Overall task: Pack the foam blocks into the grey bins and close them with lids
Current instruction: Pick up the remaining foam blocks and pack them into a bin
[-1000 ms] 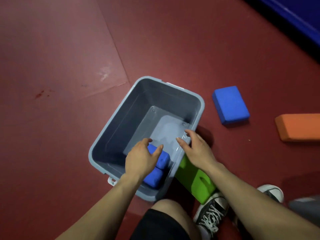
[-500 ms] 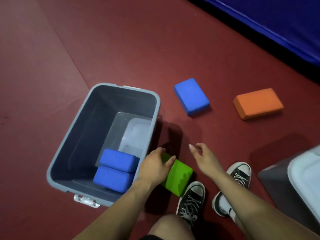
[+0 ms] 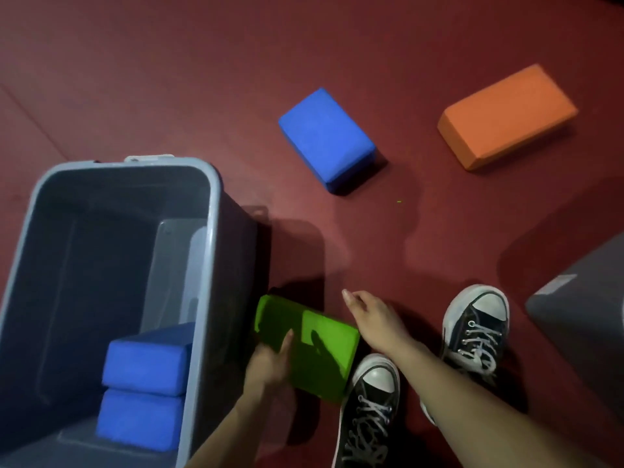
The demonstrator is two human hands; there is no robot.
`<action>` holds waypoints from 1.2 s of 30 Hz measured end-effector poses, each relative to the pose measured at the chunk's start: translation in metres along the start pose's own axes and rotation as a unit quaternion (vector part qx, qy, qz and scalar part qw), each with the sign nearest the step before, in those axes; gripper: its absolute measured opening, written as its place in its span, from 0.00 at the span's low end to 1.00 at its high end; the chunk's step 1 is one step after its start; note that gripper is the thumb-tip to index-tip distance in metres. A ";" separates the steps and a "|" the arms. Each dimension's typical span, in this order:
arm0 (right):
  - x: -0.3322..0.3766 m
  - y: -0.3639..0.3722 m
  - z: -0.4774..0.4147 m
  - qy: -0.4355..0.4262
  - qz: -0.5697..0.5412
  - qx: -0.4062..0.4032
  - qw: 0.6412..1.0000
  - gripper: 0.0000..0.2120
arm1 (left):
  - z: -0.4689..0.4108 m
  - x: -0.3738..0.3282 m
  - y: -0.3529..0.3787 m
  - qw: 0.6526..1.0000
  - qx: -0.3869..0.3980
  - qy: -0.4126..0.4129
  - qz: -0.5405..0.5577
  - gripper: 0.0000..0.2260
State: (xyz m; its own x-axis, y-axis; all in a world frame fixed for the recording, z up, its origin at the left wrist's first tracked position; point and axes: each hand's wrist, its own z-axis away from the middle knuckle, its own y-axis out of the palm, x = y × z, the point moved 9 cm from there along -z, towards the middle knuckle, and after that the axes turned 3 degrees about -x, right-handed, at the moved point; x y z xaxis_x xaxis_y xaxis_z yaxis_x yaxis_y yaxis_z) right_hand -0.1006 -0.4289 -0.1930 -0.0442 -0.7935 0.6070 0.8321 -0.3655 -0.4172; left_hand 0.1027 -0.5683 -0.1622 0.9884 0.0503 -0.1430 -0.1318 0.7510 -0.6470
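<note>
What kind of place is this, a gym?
Probably a gym or yoga studio: red mat-like floor, a blue block and an orange block of foam lying loose, and a grey bin for storing them.

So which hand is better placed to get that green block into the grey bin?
Left. The left hand holds the green block, right beside the grey bin. The right hand is open beside the block's other end.
</note>
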 end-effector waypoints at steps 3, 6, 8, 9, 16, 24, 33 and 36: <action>-0.002 0.029 -0.014 -0.011 0.011 0.034 0.999 0.24 | -0.015 0.022 0.016 0.998 0.011 -0.064 0.020 0.25; -0.004 0.054 -0.018 -0.014 0.032 0.072 0.997 0.26 | -0.017 0.016 0.022 0.996 -0.014 -0.085 0.031 0.32; -0.004 0.065 -0.017 -0.014 0.042 0.095 0.994 0.27 | -0.016 0.012 0.025 0.992 -0.011 -0.106 0.066 0.35; -0.005 0.069 -0.016 -0.013 0.048 0.104 0.993 0.28 | -0.017 0.013 0.025 0.989 -0.021 -0.117 0.087 0.36; 0.008 0.046 -0.011 -0.013 0.043 0.064 0.997 0.27 | 0.008 -0.006 0.012 0.950 -0.124 -0.113 0.263 0.32; -0.036 -0.041 -0.023 0.038 -0.046 -0.064 0.996 0.20 | -0.028 -0.092 0.012 0.913 -0.158 0.038 0.374 0.29; -0.059 -0.042 -0.047 0.091 -0.105 -0.060 0.988 0.32 | -0.060 -0.114 0.059 0.953 -0.016 -0.004 0.301 0.28; -0.047 -0.059 -0.047 0.090 -0.108 -0.090 0.986 0.26 | -0.053 -0.118 0.039 0.938 -0.017 -0.017 0.345 0.37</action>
State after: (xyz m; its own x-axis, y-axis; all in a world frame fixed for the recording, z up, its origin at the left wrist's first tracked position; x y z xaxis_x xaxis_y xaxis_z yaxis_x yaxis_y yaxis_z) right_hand -0.1740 -0.3932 -0.2284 -0.3208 -0.7556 0.5711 0.6812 -0.6030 -0.4152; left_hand -0.0231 -0.5800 -0.2098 0.6693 0.5373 -0.5131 -0.7424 0.5114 -0.4329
